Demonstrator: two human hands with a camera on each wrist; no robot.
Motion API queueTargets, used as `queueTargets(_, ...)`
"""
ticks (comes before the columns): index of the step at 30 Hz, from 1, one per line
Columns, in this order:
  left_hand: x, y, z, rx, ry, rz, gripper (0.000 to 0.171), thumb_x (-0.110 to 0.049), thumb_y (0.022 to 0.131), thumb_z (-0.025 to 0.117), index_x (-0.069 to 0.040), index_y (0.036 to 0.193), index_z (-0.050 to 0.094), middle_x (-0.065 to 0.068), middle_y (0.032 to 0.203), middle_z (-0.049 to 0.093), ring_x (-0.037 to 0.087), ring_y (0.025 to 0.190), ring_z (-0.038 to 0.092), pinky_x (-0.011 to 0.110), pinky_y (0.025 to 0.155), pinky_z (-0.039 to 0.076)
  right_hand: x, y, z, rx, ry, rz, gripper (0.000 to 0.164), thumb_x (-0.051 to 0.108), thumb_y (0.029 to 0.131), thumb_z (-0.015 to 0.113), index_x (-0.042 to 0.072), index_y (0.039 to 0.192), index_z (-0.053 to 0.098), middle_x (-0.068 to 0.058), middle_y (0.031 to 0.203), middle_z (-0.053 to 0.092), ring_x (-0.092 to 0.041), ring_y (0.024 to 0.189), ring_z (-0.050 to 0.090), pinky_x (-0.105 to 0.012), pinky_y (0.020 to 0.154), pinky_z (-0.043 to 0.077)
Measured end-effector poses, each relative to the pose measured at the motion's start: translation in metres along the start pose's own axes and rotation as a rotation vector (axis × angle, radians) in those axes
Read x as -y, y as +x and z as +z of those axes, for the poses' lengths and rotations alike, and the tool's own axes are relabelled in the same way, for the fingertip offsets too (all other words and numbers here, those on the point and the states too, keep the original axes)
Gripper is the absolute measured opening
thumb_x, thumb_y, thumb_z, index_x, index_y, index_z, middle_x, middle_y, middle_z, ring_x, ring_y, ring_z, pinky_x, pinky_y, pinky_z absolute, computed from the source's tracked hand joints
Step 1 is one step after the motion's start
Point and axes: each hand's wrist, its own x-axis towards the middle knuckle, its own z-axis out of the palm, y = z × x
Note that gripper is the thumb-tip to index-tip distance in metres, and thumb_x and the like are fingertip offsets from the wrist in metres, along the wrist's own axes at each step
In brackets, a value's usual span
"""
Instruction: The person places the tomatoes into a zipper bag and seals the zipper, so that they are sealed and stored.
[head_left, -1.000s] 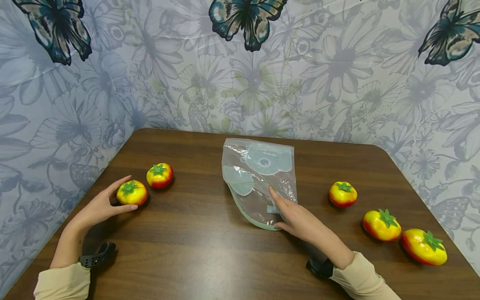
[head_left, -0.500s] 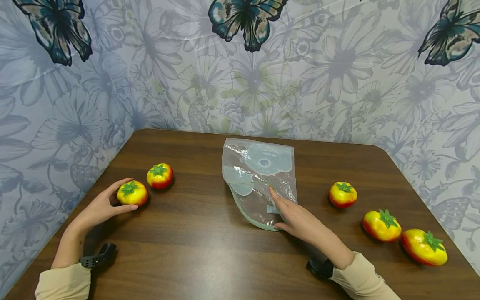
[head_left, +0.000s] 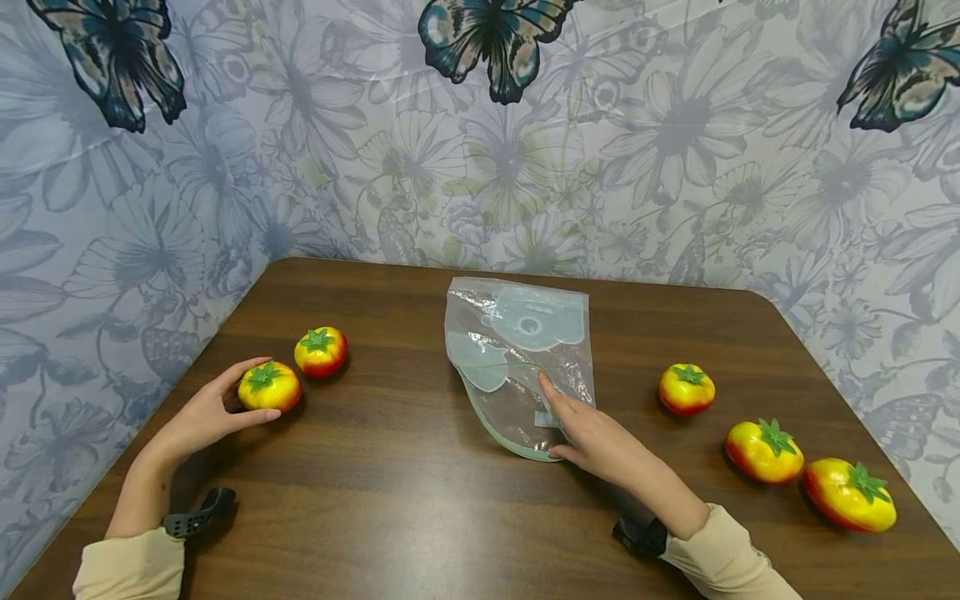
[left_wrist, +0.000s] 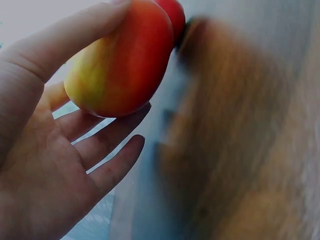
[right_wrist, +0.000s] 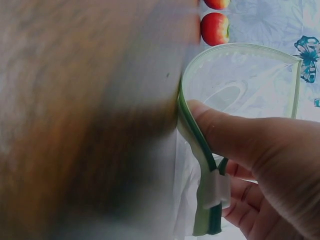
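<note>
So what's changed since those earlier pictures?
The left hand and the red-and-yellow fruit in its grip have shifted slightly right. Nothing was visibly picked up or let go. The right hand, clear bag and other four fruits look unmoved.

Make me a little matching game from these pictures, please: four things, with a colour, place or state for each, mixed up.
Things:
1. left hand
2. zip bag
3. slider
4. middle butterfly

Descriptions:
A. whitish, on a green strip
B. blue-green with dark edges, on the floral backdrop
C. thumb and fingers around a red-and-yellow tomato
D. see-through, lying on the wooden table

Right pairs: 1-C, 2-D, 3-A, 4-B
</note>
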Motion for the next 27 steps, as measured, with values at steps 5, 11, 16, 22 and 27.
queueTargets(5,-0.004,0.001,0.002,-0.002,-0.035,0.034,0.075,-0.025,0.085,0.071,-0.006,0.144,0.030,0.018,0.134,0.037,0.006,0.105,0.046,0.009,0.079,0.037,0.001,0.000,-0.001,0.014,0.004,0.013,0.106,0.018,0.074,0.081,0.001,0.149,0.008,-0.022,0.139,0.040,-0.033,0.119,0.047,-0.044,0.093,0.041)
queueTargets(11,-0.007,0.001,0.002,-0.007,-0.041,0.058,0.074,-0.022,0.085,0.071,-0.005,0.144,0.030,0.018,0.133,0.037,0.000,0.102,0.046,0.009,0.079,0.038,0.002,0.001,-0.002,0.016,0.004,0.013,0.105,0.018,0.074,0.081,0.000,0.149,0.009,-0.022,0.140,0.039,-0.033,0.120,0.046,-0.044,0.094,0.040)
queueTargets(16,-0.013,0.002,0.001,0.005,-0.061,0.058,0.074,-0.021,0.086,0.070,-0.007,0.145,0.029,0.018,0.135,0.036,0.002,0.103,0.047,0.011,0.079,0.040,0.002,0.001,-0.002,0.017,0.001,0.014,0.104,0.018,0.074,0.081,-0.001,0.148,0.010,-0.022,0.140,0.038,-0.033,0.120,0.046,-0.044,0.094,0.040)
queueTargets(22,-0.029,0.002,0.002,0.019,-0.097,0.070,0.074,-0.021,0.085,0.071,-0.013,0.146,0.029,0.015,0.135,0.036,0.009,0.103,0.051,0.017,0.079,0.045,0.002,0.001,-0.002,0.008,-0.001,0.008,0.104,0.017,0.073,0.081,-0.002,0.148,0.012,-0.022,0.139,0.040,-0.033,0.119,0.047,-0.044,0.093,0.041)
queueTargets(27,-0.044,0.004,0.005,0.018,-0.022,0.110,0.076,-0.025,0.083,0.073,-0.014,0.145,0.032,0.013,0.135,0.039,0.022,0.108,0.050,0.015,0.081,0.042,0.002,0.001,-0.002,0.009,-0.004,0.007,0.104,0.018,0.073,0.082,-0.002,0.148,0.012,-0.022,0.139,0.040,-0.033,0.119,0.047,-0.043,0.093,0.041)
